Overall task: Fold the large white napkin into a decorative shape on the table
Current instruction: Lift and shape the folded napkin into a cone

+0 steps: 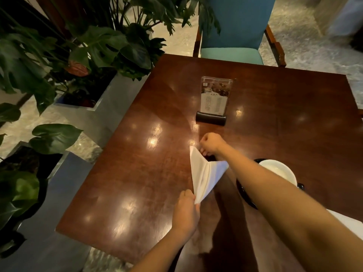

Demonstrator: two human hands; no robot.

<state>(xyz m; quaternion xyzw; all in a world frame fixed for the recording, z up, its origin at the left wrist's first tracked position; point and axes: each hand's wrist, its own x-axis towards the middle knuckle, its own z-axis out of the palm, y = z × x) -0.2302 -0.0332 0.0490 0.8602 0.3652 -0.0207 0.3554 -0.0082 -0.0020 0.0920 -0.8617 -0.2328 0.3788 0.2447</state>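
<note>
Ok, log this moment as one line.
napkin: folded, lifted | left hand: pinches near end | right hand: far end | table

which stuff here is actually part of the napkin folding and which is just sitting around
In use:
napkin, pinched at its near end by the left hand and at its far end by the right hand
table

Just there:
menu stand
white dish
blue chair
plants

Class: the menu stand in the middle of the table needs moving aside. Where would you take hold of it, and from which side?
Probably by the dark base, from the near side. The menu stand is a tall, thin clear panel upright in that low, wide block, so a grip low down is less likely to tip it.
</note>
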